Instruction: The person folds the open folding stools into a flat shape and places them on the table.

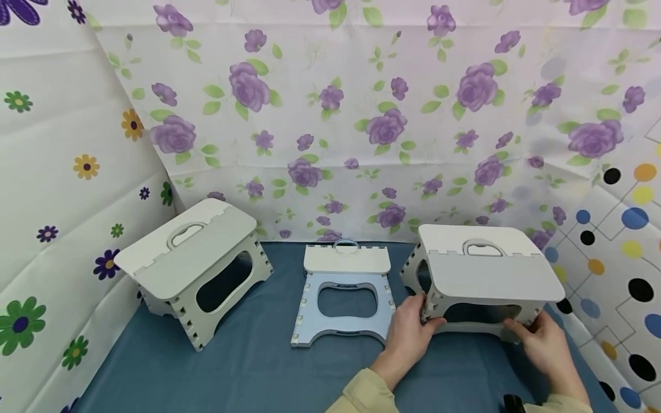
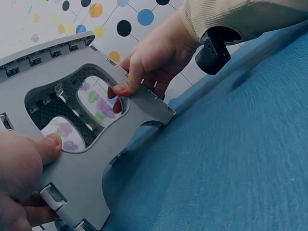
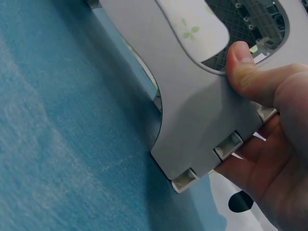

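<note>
A white folding step stool stands unfolded at the right of the table, its carry handle in the middle of the top. My left hand grips the left side of its front leg panel, with the thumb on the panel's face by the opening. On the panel's right side, my right hand holds on likewise; in the right wrist view its thumb lies at the opening's edge and the fingers go behind the notched edge. The left wrist view shows both hands on the grey-white leg panel.
A second unfolded stool stands at the left, turned at an angle. Between the two, a folded stool with a pale blue underside lies flat on the blue tablecloth. Floral cloth hangs behind, and dotted cloth at the right.
</note>
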`<state>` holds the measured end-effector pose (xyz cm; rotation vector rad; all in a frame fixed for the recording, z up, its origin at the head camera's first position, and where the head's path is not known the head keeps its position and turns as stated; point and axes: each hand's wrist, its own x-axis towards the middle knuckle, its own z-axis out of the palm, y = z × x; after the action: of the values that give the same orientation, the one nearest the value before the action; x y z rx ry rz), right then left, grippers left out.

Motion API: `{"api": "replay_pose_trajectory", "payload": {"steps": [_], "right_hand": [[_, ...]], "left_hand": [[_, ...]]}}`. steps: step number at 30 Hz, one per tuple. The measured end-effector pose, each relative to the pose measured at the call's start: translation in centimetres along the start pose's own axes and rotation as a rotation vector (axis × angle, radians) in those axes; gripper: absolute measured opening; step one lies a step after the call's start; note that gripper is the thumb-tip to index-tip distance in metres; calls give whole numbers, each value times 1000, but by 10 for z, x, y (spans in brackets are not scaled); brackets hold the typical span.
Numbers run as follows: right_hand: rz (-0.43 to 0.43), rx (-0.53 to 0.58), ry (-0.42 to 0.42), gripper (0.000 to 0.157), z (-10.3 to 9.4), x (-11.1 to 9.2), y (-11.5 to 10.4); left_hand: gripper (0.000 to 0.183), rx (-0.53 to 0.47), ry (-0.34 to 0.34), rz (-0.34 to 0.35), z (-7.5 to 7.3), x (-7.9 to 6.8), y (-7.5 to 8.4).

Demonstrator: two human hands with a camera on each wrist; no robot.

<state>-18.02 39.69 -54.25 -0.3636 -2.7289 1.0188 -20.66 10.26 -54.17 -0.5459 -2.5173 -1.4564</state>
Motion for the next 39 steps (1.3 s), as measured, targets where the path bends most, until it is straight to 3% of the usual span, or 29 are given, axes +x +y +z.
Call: {"api": "replay_pose_trajectory", "payload": {"steps": [13,30,39], "right_hand": [[1,-26,-12,50,-2,-3,2],[33,-5,-40,51,-5,0,5],[2,-11,-21,46,-4,-2,3]], "left_hand": [[32,1,-38,-16,1,-3,2],[32,14,-50,-8,2,-3,4],[37,31,-35,11,3,-5,4]]}}
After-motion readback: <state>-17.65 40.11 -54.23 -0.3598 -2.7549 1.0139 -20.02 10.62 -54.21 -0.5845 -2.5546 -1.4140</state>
